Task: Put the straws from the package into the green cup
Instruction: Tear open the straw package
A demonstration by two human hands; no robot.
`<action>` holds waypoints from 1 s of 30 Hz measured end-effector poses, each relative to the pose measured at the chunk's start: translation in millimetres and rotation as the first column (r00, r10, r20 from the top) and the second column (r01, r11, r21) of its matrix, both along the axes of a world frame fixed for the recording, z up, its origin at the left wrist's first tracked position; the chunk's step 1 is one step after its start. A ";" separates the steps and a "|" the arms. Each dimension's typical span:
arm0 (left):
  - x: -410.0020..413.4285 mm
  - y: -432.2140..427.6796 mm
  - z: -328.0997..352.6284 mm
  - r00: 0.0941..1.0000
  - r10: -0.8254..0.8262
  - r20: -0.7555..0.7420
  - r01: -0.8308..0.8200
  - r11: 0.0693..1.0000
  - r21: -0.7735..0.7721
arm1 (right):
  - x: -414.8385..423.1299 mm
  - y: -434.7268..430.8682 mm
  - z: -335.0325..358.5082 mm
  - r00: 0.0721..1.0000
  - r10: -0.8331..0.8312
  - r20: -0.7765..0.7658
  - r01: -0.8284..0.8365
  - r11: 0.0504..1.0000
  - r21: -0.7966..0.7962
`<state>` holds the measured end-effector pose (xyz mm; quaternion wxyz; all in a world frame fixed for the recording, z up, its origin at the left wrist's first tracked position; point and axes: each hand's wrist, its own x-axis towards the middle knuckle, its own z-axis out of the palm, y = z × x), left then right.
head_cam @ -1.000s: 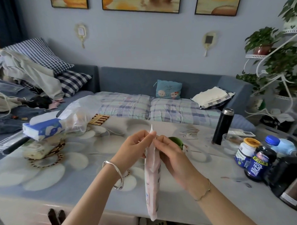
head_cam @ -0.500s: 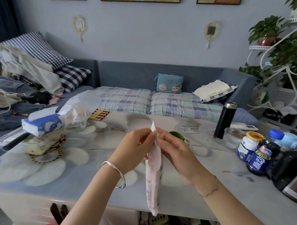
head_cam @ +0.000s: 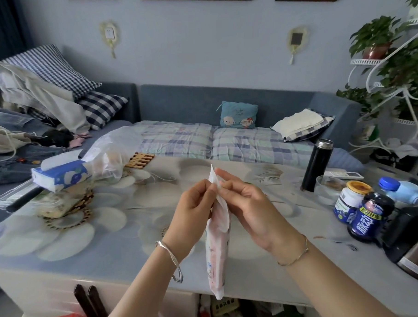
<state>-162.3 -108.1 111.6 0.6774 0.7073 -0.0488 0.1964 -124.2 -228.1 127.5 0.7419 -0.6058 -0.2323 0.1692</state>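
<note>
White-and-pink package [head_cam: 217, 239], grey flower-printed table [head_cam: 91, 235], black flask [head_cam: 317, 168], blue-checked pillow [head_cam: 53, 69].

A long blue-grey fabric sofa [head_cam: 224, 102] spans twelve o'clock beneath a pale blue painted wall [head_cam: 210, 45]; a white wire plant stand [head_cam: 396, 78] is at two.

A black flask [head_cam: 317, 165] stands on the flowered table [head_cam: 63, 236] beside a blue tissue pack [head_cam: 60, 175].
</note>
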 end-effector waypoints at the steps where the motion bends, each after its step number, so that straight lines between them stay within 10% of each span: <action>1: 0.8 -0.7 1.3 1.000 0.003 0.001 -0.003 1.000 0.005 | 0.8 0.1 2.6 1.000 -0.006 0.016 0.006 1.000 -0.027; 8: 1.0 20.5 15.0 0.998 0.051 0.026 -0.050 0.998 -0.047 | 27.3 -19.3 24.9 0.989 -0.151 0.010 0.151 0.987 -0.058; 16: -1.7 14.1 26.5 0.886 -0.149 -0.440 0.060 0.976 -0.211 | 41.4 -5.9 58.9 0.695 0.168 0.699 0.325 0.793 -0.515; 20: 11.4 33.9 16.0 0.677 -0.657 -0.331 0.180 0.583 -0.792 | 48.6 -5.6 69.4 0.478 0.311 0.821 0.400 0.756 -0.519; 24: 29.7 38.9 11.2 0.665 -0.746 -0.040 0.157 0.191 -0.969 | 50.2 -0.6 57.2 0.307 0.277 0.911 0.465 0.791 -0.397; 27: 42.9 29.0 8.0 0.728 -0.686 -0.016 0.091 0.120 -0.989 | 52.2 1.0 34.9 0.310 0.182 0.933 0.498 0.805 -0.322; 30: 54.4 21.1 -2.3 0.830 -0.551 -0.091 0.058 0.246 -0.967 | 55.7 0.3 16.9 0.523 -0.059 0.850 0.469 0.853 -0.229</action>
